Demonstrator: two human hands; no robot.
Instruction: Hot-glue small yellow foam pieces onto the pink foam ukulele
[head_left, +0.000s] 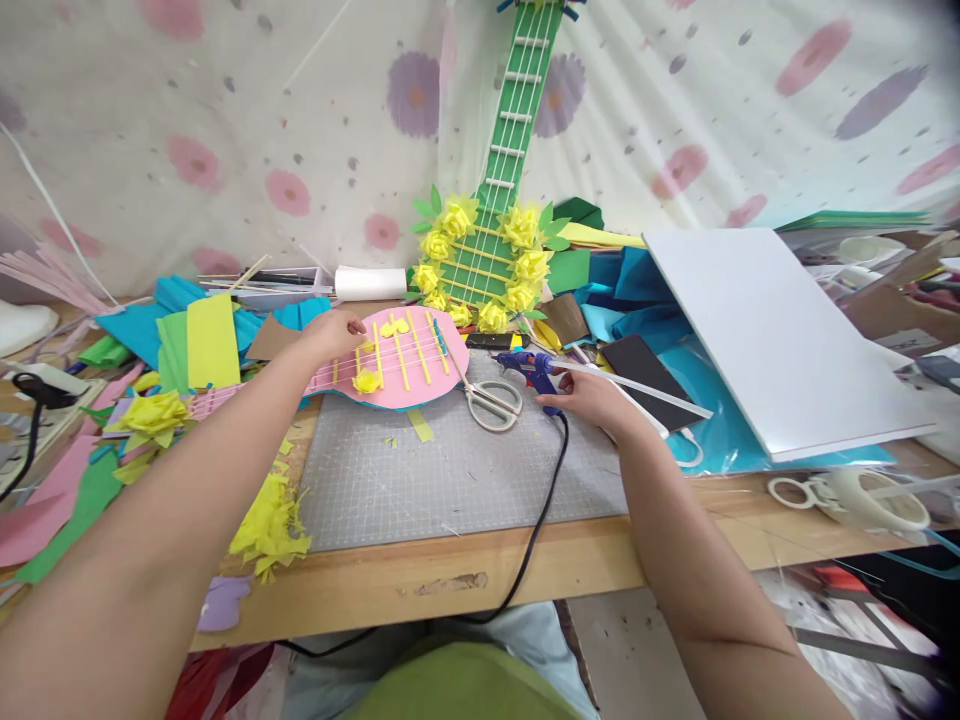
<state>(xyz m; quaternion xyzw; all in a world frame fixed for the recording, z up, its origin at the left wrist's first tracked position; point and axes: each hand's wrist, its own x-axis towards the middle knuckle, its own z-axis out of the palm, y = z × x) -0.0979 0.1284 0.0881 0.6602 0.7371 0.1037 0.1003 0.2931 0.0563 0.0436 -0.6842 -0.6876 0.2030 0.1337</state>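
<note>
A pink paper guitar body with yellow strips, white strings and small yellow flowers lies on the grey cutting mat. My left hand is over its far left edge, fingers curled together; whatever they pinch is hidden. My right hand has its fingers around the handle of a blue glue gun, whose nozzle points left. A long clear glue stick sticks out of its back. Between the gun and the pink guitar lie scissors with pale handles.
A green paper guitar with yellow roses leans against the flowered curtain. At the right rests a white board over blue paper. Yellow scraps and a yellow paper flower lie left. The gun's black cord crosses the table edge.
</note>
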